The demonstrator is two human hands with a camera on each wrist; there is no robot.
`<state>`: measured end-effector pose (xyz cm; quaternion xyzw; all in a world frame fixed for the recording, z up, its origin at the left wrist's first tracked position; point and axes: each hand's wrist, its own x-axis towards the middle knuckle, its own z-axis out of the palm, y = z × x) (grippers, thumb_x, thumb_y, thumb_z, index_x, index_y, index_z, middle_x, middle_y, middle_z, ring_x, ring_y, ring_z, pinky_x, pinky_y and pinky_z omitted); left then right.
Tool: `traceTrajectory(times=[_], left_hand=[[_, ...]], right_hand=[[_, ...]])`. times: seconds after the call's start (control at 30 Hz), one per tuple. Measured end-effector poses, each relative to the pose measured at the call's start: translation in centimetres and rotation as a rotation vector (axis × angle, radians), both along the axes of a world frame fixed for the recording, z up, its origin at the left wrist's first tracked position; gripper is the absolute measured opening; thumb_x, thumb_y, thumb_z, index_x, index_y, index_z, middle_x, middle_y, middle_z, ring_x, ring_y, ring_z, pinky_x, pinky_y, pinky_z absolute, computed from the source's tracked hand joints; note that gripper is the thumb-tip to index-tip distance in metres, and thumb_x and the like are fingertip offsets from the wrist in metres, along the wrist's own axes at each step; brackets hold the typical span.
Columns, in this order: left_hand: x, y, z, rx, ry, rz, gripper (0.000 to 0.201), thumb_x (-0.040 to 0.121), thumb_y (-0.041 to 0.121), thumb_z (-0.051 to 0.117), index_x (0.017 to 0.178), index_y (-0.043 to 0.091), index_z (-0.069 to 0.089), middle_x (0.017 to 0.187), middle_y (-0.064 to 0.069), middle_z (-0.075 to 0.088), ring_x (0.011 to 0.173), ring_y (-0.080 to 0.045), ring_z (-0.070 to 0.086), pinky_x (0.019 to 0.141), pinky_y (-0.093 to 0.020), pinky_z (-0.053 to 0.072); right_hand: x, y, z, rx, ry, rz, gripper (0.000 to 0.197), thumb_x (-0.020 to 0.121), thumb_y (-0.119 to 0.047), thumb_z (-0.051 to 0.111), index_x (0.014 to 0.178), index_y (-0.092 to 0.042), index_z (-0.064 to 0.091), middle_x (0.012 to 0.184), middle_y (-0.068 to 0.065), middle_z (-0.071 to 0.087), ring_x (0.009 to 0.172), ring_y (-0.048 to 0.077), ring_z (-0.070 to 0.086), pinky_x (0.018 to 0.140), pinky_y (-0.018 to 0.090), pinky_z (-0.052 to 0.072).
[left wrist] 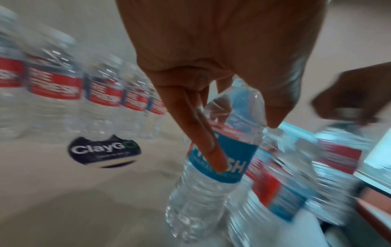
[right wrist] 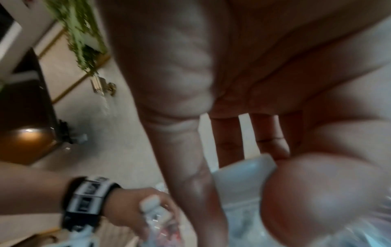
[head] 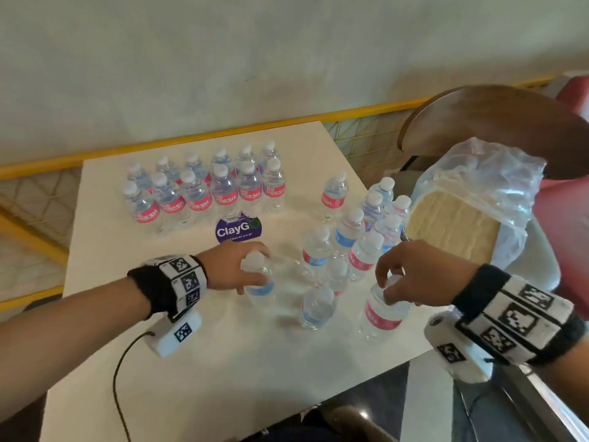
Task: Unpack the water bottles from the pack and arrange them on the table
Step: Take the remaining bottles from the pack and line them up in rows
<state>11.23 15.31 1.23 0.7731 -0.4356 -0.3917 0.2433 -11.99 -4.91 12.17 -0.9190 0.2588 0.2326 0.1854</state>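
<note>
Arranging now: my left hand (head: 234,266) grips a blue-label bottle (head: 259,283), my right hand (head: 414,272) pinches a red-label bottle's (head: 381,311) cap, both near the loose cluster (head: 360,231), bound next for the neat rows (head: 204,189).

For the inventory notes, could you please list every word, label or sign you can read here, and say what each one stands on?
"ClayGO": round dark sticker on the table; the small line under it is too blurred to read.
"RE FRESH": red labels on the arranged bottles, partly cut off on some.
"...SH": blue label of the bottle held by the left hand; fingers cover the rest.
Wristband markers: patterns only, no words.
</note>
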Motion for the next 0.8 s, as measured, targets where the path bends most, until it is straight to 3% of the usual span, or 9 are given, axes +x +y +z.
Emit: traceTrajectory(times=[0.1, 0.23, 0.33, 0.43, 0.57, 0.8], left_hand=[[1.9, -0.7, 0.2, 0.062, -0.178, 0.043, 0.04, 0.08, 0.041, 0.069, 0.115, 0.028, 0.055, 0.097, 0.005, 0.067, 0.07, -0.018, 0.072, 0.074, -0.026, 0.054], [4.2, -0.9, 0.2, 0.189, -0.424, 0.04, 0.05, 0.084, 0.053, 0.06, 0.12, 0.02, 0.055, 0.112, -0.001, 0.061, 0.105, -0.023, 0.059, 0.08, -0.026, 0.041], [4.9, -0.7, 0.3, 0.223, -0.441, 0.078, 0.051, 0.086, 0.053, 0.057, 0.121, 0.016, 0.053, 0.123, -0.006, 0.06, 0.111, -0.026, 0.057, 0.082, -0.025, 0.037], [5.2, -0.2, 0.5, 0.238, -0.443, 0.063, 0.054, 0.088, 0.049, 0.058, 0.129, 0.015, 0.049, 0.131, -0.007, 0.056, 0.118, -0.026, 0.053, 0.089, -0.026, 0.038], [5.8, 1.0, 1.0, 0.343, -0.446, -0.032, 0.056, 0.088, 0.042, 0.06, 0.135, 0.017, 0.044, 0.133, -0.005, 0.054, 0.118, -0.025, 0.052, 0.093, -0.027, 0.038], [7.3, 3.3, 2.1, 0.458, -0.41, -0.134, 0.054, 0.081, 0.011, 0.064, 0.131, 0.026, 0.049, 0.118, -0.005, 0.059, 0.096, -0.022, 0.057, 0.074, -0.024, 0.041]], right_hand=[[0.9, 1.5, 4.1, 0.029, 0.015, 0.078, 0.017, 0.075, -0.031, 0.071, 0.093, -0.029, 0.068, 0.1, 0.0, 0.065, 0.052, 0.002, 0.051, 0.048, 0.01, 0.042], [3.0, 3.4, 8.5, 0.113, -0.084, 0.121, 0.012, 0.074, -0.029, 0.073, 0.084, -0.032, 0.067, 0.091, -0.008, 0.065, 0.046, 0.004, 0.059, 0.044, 0.007, 0.044], [5.5, 4.1, 9.7, 0.118, -0.182, 0.156, 0.012, 0.074, -0.029, 0.075, 0.083, -0.032, 0.068, 0.09, -0.008, 0.065, 0.051, 0.009, 0.065, 0.046, 0.006, 0.045], [8.4, 4.5, 9.2, 0.124, -0.244, 0.185, 0.011, 0.074, -0.028, 0.076, 0.082, -0.029, 0.068, 0.09, -0.002, 0.069, 0.046, 0.004, 0.063, 0.05, 0.013, 0.048], [12.6, 5.0, 7.4, 0.092, -0.293, 0.205, 0.013, 0.075, -0.024, 0.075, 0.087, -0.023, 0.07, 0.092, 0.003, 0.071, 0.042, 0.0, 0.06, 0.053, 0.014, 0.046], [19.3, 6.7, 2.1, -0.003, -0.189, 0.292, 0.023, 0.08, -0.015, 0.068, 0.103, -0.008, 0.069, 0.111, 0.006, 0.068, 0.052, 0.006, 0.053, 0.062, 0.018, 0.048]])
